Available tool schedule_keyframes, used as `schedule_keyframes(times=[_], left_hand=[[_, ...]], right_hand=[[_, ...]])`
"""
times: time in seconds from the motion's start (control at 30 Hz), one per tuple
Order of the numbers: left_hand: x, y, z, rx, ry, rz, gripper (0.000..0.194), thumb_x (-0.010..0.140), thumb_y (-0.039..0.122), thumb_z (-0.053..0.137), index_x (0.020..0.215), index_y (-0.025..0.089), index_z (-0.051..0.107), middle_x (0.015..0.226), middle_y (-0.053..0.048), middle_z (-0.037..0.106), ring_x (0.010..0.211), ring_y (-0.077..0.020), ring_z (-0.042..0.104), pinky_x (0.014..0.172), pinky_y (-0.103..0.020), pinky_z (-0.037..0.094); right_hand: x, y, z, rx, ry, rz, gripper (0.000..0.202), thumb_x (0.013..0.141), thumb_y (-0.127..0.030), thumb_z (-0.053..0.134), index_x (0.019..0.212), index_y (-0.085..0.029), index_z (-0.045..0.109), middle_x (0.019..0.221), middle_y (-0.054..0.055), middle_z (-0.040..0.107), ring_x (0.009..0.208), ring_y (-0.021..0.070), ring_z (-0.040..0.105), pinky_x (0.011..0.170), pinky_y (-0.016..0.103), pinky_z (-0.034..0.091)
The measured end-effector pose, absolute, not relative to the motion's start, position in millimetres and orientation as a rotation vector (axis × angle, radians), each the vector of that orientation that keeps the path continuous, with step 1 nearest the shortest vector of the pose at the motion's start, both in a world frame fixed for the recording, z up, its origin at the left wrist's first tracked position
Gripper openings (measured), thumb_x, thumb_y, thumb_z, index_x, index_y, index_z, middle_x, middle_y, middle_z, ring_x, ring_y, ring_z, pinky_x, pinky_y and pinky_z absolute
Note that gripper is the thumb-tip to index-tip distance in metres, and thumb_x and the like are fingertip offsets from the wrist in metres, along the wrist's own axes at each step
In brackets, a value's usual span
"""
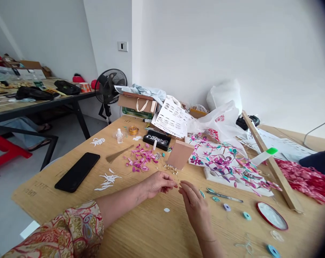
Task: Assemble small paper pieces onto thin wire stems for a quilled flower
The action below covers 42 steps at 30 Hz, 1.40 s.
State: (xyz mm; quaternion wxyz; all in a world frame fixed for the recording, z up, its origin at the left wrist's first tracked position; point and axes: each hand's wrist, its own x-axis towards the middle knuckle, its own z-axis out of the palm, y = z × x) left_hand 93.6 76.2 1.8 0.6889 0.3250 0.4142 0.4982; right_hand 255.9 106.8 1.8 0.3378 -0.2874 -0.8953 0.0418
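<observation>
Near the middle of the table, my left hand [161, 183] is closed, thumb and forefinger pinched together. My right hand [194, 202] faces it with fingertips almost touching, also in a pinch. Whatever is between the fingers is too fine to make out. Just beyond them lie small pearl and gold beads [173, 170] in front of a brown box [180, 154]. Pink petals [142, 157] are heaped to the left. A white oval piece [166, 210] rests below my hands. Teal-edged leaf shapes [202, 194] and tweezers [227, 197] lie to the right of my right hand.
At left are a black phone [78, 172] and white petal cutouts [108, 180]. Finished pink-and-teal flowers [227, 161] stand on white foam [213, 175]. Thread spools [246, 215], a red-rimmed round dish [272, 215] and a wooden bar [272, 166] occupy the right side.
</observation>
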Motion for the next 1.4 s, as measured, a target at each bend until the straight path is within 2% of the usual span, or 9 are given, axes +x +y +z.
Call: schedule_keyframes(times=[0.2,0.43,0.63,0.77,0.9,1.03,1.2,1.4], left_hand=[[96,75,6,0.783,0.983,1.099,0.029,0.055,0.035,0.067,0.065,0.01,0.061,0.052,0.003,0.05,0.048,-0.0047,0.039,0.05,-0.021,0.026],[98,75,9,0.902,1.097,1.128,0.028,0.055,0.037,0.065,0.058,0.01,0.058,0.048,0.004,0.046,0.048,-0.0056,0.038,0.049,-0.021,0.027],[101,77,2,1.012,1.17,1.094,0.022,0.064,0.033,0.06,0.063,0.01,0.059,0.05,0.004,0.046,0.049,-0.0067,0.039,0.049,-0.02,0.031],[101,76,-4,1.54,1.366,1.142,0.016,0.073,0.023,0.053,0.063,0.012,0.059,0.061,0.001,0.05,0.059,-0.009,0.045,0.056,-0.021,0.034],[101,75,-7,2.049,1.45,1.108,0.023,0.081,0.02,0.042,0.069,0.014,0.06,0.07,-0.003,0.051,0.067,-0.0108,0.046,0.062,-0.022,0.035],[100,78,-5,1.62,1.359,1.196,0.024,0.076,0.031,0.052,0.064,0.012,0.061,0.062,-0.001,0.05,0.06,-0.0096,0.047,0.059,-0.021,0.037],[95,78,-1,0.87,0.981,1.275,0.046,0.073,0.052,0.047,0.078,0.008,0.06,0.067,-0.004,0.055,0.056,-0.0091,0.051,0.056,-0.023,0.041],[93,77,3,0.728,0.891,1.28,0.054,0.071,0.059,0.043,0.076,0.008,0.06,0.069,-0.005,0.056,0.055,-0.0095,0.052,0.054,-0.024,0.04]], right_hand=[[262,109,-1,-0.745,-2.377,0.2,0.024,0.084,-0.017,0.035,0.091,-0.021,0.058,0.094,0.006,0.063,0.081,0.0143,0.062,0.061,0.022,0.051],[257,105,10,-0.76,-2.348,0.281,0.021,0.085,-0.022,0.038,0.083,-0.021,0.059,0.078,0.004,0.065,0.069,0.0133,0.061,0.059,0.021,0.049],[256,101,12,-0.872,-2.264,0.506,0.021,0.082,-0.022,0.04,0.075,-0.02,0.06,0.069,0.002,0.061,0.062,0.0125,0.058,0.055,0.02,0.044],[253,103,7,-1.056,-2.088,0.774,0.019,0.079,-0.025,0.045,0.065,-0.019,0.057,0.053,-0.001,0.055,0.049,0.0119,0.053,0.048,0.021,0.041],[250,106,0,-1.109,-2.014,0.871,0.021,0.079,-0.027,0.043,0.062,-0.018,0.052,0.044,-0.003,0.05,0.04,0.0113,0.05,0.04,0.02,0.04],[251,105,-1,-1.109,-1.976,0.871,0.019,0.079,-0.028,0.044,0.065,-0.018,0.053,0.049,-0.003,0.051,0.045,0.0116,0.05,0.045,0.021,0.041],[255,102,1,-1.052,-1.968,0.805,0.018,0.079,-0.029,0.045,0.068,-0.019,0.055,0.056,-0.001,0.053,0.052,0.0119,0.051,0.051,0.022,0.04],[259,100,3,-0.984,-2.031,0.617,0.016,0.08,-0.027,0.045,0.071,-0.019,0.056,0.06,0.0,0.055,0.054,0.0117,0.052,0.049,0.021,0.041]])
